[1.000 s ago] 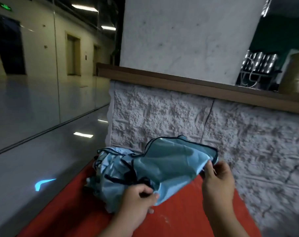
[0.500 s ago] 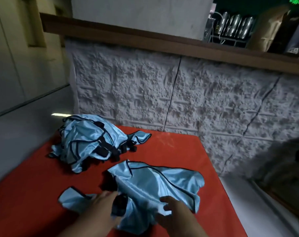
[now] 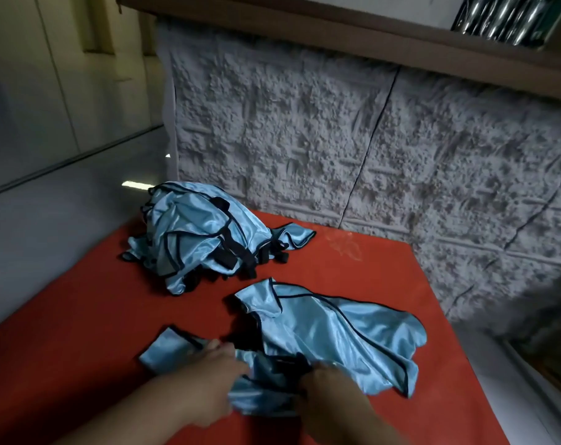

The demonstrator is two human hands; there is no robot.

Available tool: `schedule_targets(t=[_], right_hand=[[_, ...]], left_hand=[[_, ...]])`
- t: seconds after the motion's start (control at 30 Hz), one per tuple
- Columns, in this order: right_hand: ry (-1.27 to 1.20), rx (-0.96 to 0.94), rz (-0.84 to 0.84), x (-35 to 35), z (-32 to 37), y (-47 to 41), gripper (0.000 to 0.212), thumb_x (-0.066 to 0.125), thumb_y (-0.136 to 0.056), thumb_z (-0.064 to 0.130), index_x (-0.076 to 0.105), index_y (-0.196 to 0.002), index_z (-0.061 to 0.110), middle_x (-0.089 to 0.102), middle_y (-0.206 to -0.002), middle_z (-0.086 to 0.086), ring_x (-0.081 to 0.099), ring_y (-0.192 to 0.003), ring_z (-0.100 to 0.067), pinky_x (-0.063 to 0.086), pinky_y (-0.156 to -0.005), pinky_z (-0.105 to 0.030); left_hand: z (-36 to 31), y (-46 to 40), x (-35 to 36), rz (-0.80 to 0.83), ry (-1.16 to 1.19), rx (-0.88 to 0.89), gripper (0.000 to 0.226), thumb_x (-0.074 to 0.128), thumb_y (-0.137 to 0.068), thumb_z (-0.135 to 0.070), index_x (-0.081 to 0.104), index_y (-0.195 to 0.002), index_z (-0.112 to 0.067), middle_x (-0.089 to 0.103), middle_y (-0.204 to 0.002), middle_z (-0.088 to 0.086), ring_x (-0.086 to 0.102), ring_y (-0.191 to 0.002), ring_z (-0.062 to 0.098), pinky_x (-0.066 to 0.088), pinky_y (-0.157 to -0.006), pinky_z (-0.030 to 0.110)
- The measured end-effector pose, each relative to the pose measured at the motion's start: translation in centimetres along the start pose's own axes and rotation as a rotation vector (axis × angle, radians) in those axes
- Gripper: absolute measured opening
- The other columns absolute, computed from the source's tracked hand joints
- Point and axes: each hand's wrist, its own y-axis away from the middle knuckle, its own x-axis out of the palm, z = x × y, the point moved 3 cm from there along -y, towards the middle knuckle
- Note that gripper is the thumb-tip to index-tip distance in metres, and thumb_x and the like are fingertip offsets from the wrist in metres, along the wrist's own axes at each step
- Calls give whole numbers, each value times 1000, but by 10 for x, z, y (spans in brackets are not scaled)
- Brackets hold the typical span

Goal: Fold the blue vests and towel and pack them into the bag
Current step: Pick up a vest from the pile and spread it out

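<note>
Item 1. Surface (image 3: 80, 316): we find it covered in red cloth, butted against a rough white wall (image 3: 337, 139) at its far edge.

Item 2. Vest (image 3: 337, 335): light blue, shiny, with dark piping. We see it lying spread and rumpled on the near right part of the surface. One corner flap reaches out to the left, past our left hand. Its near edge is bunched up between our two hands.

Item 3. Pile (image 3: 202, 236): more blue vests with dark straps, heaped together at the far left of the surface, near the wall and apart from the single vest.

Item 4. Left hand (image 3: 208, 380): resting on the vest's near left edge, fingers curled into the bunched cloth. We take it as gripping the vest.

Item 5. Right hand (image 3: 330, 393): on the vest's near edge, just beside the left hand, fingers closed over a dark-trimmed fold. It too grips the vest.

Item 6. Ledge (image 3: 337, 36): brown, running along the top of the wall, with shiny metal cans (image 3: 504, 17) at its far right.

Towel and bag: we cannot make out either.
</note>
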Motion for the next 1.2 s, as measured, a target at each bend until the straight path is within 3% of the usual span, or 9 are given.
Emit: schedule_targets(t=[0.23,0.37,0.53,0.63,0.7,0.8,1.0,1.1,1.2], right_hand=[[-70,141,-299,-17,-11,5,34,51,-87,40,67,-109,20,59,-124,-3,53,-120,-28,46,-97,-34],[-217,-152,-200,-14,9,-2,42,44,-88,51,70,-111,28,46,-142,11,44,-133,-18,41,-106,-29],[-41,151,-3,-21,-6,1,50,50,-95,53,64,-122,13,67,-126,-9,64,-117,-31,50,-91,-35],[-75,203,-281,-37,-9,1,43,53,-92,54,65,-105,16,70,-111,-6,66,-106,-30,47,-78,-34],[-217,106,-457,-38,-7,-5,43,57,-92,51,58,-126,24,61,-131,-1,57,-122,-25,48,-94,-34],[-330,-92,-248,-21,2,-16,70,61,-91,47,31,-153,35,42,-152,7,44,-138,-22,43,-110,-38],[15,175,66,-22,-10,-16,46,53,-91,49,65,-119,14,68,-123,-10,65,-114,-31,50,-87,-34],[-68,160,-228,-40,-11,-18,30,54,-92,46,66,-90,18,71,-100,-5,66,-91,-29,42,-70,-30],[-250,-68,-393,-42,0,-30,18,55,-97,25,71,-97,18,63,-115,0,61,-109,-21,43,-80,-27]], left_hand=[[46,0,-14,2,25,-432,79,72,-76,-65,38,-141,-35,38,-148,1,33,-137,27,39,-107,41],[34,-1,-24,158,220,-380,51,81,-77,-36,63,-120,-16,71,-109,0,65,-91,14,53,-75,25],[31,0,-42,-103,286,-394,14,64,-83,-8,68,-93,-17,67,-101,-1,67,-81,13,54,-65,24],[29,1,-47,-203,401,-341,25,68,-81,-8,61,-96,-27,56,-97,-12,57,-78,4,40,-53,12],[24,0,-47,-176,398,-315,35,72,-81,-10,60,-108,-27,54,-102,-13,56,-85,5,42,-59,12],[18,0,-49,-84,346,-353,24,80,-80,-18,70,-102,-17,66,-105,-3,67,-92,12,58,-77,26],[31,-5,-51,-74,197,-403,26,58,-91,-8,71,-109,-22,66,-118,-1,66,-100,14,54,-78,22],[37,-8,-50,-93,203,-401,36,55,-90,-6,66,-120,-24,59,-126,-3,60,-112,14,52,-94,25],[38,-8,-53,-123,210,-432,11,58,-88,-7,63,-89,-16,65,-105,3,67,-97,19,50,-69,22]])
